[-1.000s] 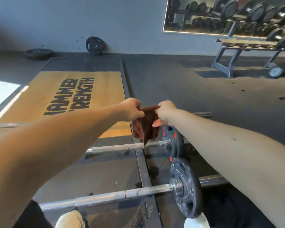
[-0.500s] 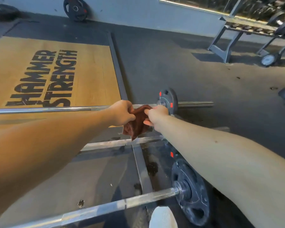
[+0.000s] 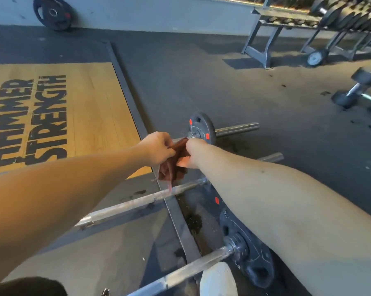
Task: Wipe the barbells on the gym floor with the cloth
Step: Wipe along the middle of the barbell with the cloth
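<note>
Both left hand (image 3: 156,149) and right hand (image 3: 193,152) are kept pinched on the cloth (image 3: 171,169), now beside the plate (image 3: 199,127) of the far barbell (image 3: 237,127), above the middle barbell (image 3: 137,202); a dumbbell (image 3: 357,90) is newly seen.

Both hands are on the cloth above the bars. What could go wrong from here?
1. The cloth hangs bunched between left hand and right hand; its loose thread dangles by the middle barbell and may snag.
2. The white shoe stands right beside the near barbell; a step could roll it or trip the person.
3. Reaching to the far barbell means leaning over both.
</note>
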